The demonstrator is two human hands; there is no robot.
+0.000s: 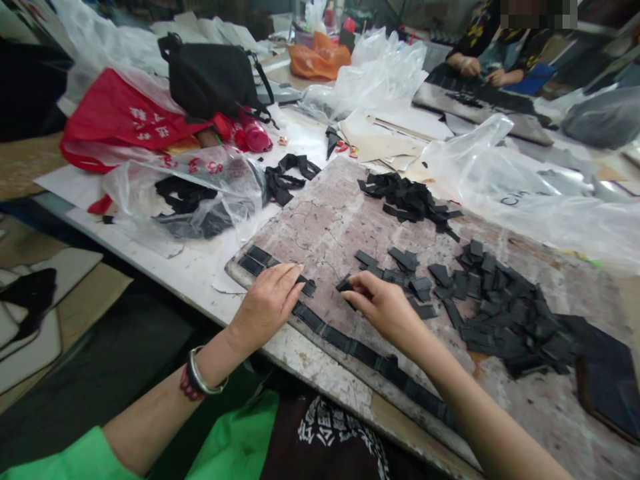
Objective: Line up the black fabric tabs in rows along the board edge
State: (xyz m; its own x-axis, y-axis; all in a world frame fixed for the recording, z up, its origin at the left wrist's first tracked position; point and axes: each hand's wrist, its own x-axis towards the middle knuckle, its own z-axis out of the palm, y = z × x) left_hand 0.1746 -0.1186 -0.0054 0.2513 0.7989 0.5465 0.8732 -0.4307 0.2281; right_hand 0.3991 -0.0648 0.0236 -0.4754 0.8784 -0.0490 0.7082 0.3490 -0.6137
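Note:
My left hand (270,300) lies over the near edge of a worn board (305,227), its fingers stretched out. A short black fabric piece (307,287) shows by its fingertips; whether they touch it is hard to tell. A little to the right, my right hand (375,300) pinches another small black fabric piece (345,285) between thumb and fingers, just over the board. A row of similar black pieces (335,339) runs along the board's near edge, on both sides of my left hand. Loose black pieces (400,267) lie scattered beyond my right hand.
Right of my hands is a large heap of black pieces (500,300), with a dark phone (610,387) beside it. Black strips (405,197) lie at the board's far side. Plastic bags (540,187), a red bag (120,120) and a black bag (210,77) surround it. Another person's hands (480,70) work across the table.

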